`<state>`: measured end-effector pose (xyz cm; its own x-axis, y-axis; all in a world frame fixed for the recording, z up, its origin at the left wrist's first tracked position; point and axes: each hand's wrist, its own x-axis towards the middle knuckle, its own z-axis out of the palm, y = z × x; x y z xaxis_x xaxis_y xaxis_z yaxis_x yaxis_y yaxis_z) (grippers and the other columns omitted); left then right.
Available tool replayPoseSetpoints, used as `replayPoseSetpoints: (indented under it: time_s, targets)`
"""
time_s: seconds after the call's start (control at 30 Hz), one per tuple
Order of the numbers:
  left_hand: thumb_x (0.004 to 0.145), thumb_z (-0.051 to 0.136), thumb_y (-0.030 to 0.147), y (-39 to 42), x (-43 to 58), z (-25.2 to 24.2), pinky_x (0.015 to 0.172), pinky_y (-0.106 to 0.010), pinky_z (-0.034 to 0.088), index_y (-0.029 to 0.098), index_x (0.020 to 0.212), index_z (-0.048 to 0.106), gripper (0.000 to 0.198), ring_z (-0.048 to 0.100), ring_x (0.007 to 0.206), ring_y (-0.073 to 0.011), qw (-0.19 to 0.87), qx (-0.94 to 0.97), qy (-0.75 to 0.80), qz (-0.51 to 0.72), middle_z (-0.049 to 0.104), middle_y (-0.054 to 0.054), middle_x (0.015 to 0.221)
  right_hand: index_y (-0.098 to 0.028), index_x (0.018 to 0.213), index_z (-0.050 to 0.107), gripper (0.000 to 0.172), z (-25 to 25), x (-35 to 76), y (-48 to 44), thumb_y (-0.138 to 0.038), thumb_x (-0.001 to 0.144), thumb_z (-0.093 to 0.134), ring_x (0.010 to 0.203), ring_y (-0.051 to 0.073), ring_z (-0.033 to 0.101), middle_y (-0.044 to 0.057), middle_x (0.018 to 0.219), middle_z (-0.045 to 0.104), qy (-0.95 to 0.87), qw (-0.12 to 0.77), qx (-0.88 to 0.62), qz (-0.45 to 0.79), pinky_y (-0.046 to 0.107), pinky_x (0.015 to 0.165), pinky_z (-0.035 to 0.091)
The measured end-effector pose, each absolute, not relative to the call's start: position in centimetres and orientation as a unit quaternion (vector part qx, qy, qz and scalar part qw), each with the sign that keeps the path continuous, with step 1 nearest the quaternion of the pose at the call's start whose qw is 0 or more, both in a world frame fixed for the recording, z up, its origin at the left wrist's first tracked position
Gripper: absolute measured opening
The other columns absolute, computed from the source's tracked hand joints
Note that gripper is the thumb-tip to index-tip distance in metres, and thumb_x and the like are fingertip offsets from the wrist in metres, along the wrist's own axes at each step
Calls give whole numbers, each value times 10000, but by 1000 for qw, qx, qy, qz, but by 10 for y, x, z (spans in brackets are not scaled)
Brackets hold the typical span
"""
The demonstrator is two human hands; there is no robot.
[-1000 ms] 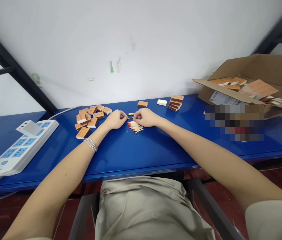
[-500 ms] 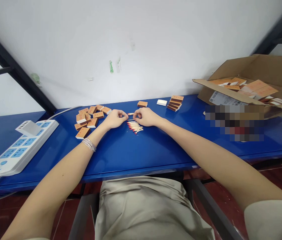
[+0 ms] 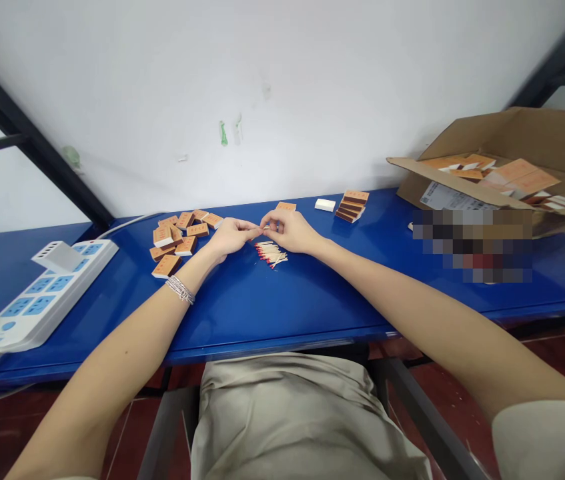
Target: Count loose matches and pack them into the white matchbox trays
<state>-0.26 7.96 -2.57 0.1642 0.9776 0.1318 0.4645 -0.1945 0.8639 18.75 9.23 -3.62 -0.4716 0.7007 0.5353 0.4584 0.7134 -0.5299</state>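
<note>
My left hand [image 3: 235, 238] and my right hand [image 3: 291, 231] meet over the blue table, thumbs and fingers pinched, fingertips touching. Between them shows a small pale bit of a few matches [image 3: 267, 228], mostly hidden by the fingers. Just below lies a loose pile of matches [image 3: 271, 255] with red heads to the left. Behind my right hand a matchbox [image 3: 286, 207] is partly covered. To the left of my left hand several orange-brown matchboxes [image 3: 182, 233] lie heaped.
A white inner tray [image 3: 325, 205] and a fanned stack of matchboxes [image 3: 352, 207] lie at the back. On the right stands an open cardboard box [image 3: 442, 167] of matchboxes, with a blurred-out patch before it. A power strip [image 3: 57, 300] lies along the left of the blue table [image 3: 262, 313].
My hands have come together, closing the gap where matches showed between them. My right fingers have risen slightly and moved left. The pile and the boxes stay put.
</note>
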Motion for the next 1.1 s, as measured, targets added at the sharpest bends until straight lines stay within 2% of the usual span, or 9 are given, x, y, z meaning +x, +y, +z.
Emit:
replayPoseSetpoints:
  time_s: [0.2, 0.4, 0.63, 0.8, 0.97, 1.1]
  targets:
    - [672, 766, 380, 79, -4, -27, 702, -289, 435, 181, 877, 807, 289, 589, 716, -151, 352, 669, 543, 367, 762, -47, 825, -163, 885, 693, 143, -37, 186, 91, -224, 801, 594, 673, 124, 513, 14, 764, 622, -843, 377, -352, 149, 247, 681, 393]
    - [614, 824, 400, 79, -4, -26, 738, -295, 454, 180, 874, 806, 341, 603, 730, -152, 368, 660, 539, 371, 768, -63, 863, -154, 856, 709, 132, -36, 187, 92, -201, 780, 612, 666, 118, 523, 23, 785, 642, -840, 378, -358, 149, 248, 673, 399]
    - [592, 829, 463, 78, -5, -24, 587, -267, 389, 165, 884, 799, 418, 514, 597, -118, 340, 675, 550, 356, 688, -16, 657, -172, 842, 732, 128, -35, 188, 93, -215, 785, 626, 663, 117, 526, 24, 801, 657, -843, 365, -364, 155, 251, 662, 391]
    - [687, 748, 497, 82, -7, -28, 674, -280, 429, 164, 877, 791, 385, 586, 730, -157, 344, 678, 525, 382, 745, -65, 838, -173, 846, 721, 154, -37, 190, 97, -289, 801, 630, 646, 123, 539, 19, 762, 671, -824, 377, -394, 153, 255, 644, 391]
    - [786, 634, 422, 83, -10, -26, 557, -282, 357, 160, 923, 776, 328, 483, 563, -133, 206, 732, 567, 315, 651, -32, 657, -162, 828, 728, 151, -39, 195, 102, -258, 778, 622, 665, 136, 573, 29, 736, 684, -827, 325, -437, 140, 256, 635, 395]
    - [789, 616, 346, 83, -12, -24, 603, -289, 384, 160, 964, 763, 294, 504, 603, -144, 97, 776, 566, 261, 643, -34, 705, -159, 821, 735, 158, -38, 197, 101, -216, 768, 597, 654, 130, 573, 26, 729, 692, -849, 288, -423, 133, 250, 625, 393]
